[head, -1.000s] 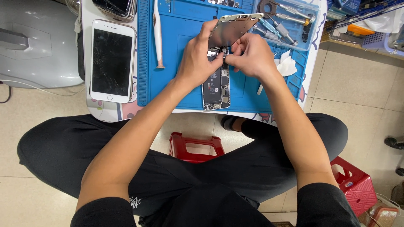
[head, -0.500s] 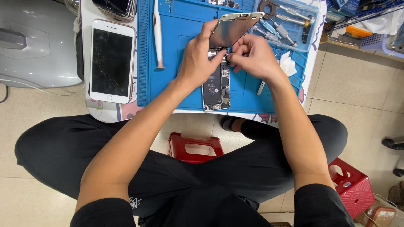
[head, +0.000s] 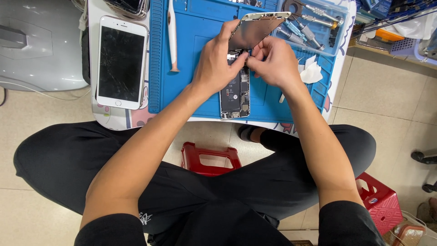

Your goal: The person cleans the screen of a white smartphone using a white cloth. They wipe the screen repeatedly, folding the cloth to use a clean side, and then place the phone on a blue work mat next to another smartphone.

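Head view: left hand (head: 214, 64) holds the lifted screen panel (head: 255, 29) by its edge, fingers curled, thumb tip down at the top of the open phone (head: 234, 93). Right hand (head: 273, 61) meets it there, fingertips pressed together; what they pinch cannot be told. Phone lies flat on the blue mat (head: 191, 86), just below both hands. A cracked white phone (head: 121, 62) lies left of the mat, a tool tray (head: 325, 48) upper right.

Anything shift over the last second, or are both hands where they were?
Almost nothing. The left hand still props the lifted screen panel above the opened phone. The right hand stays pinched at the phone's top edge. The cracked white phone and blue mat are unmoved.
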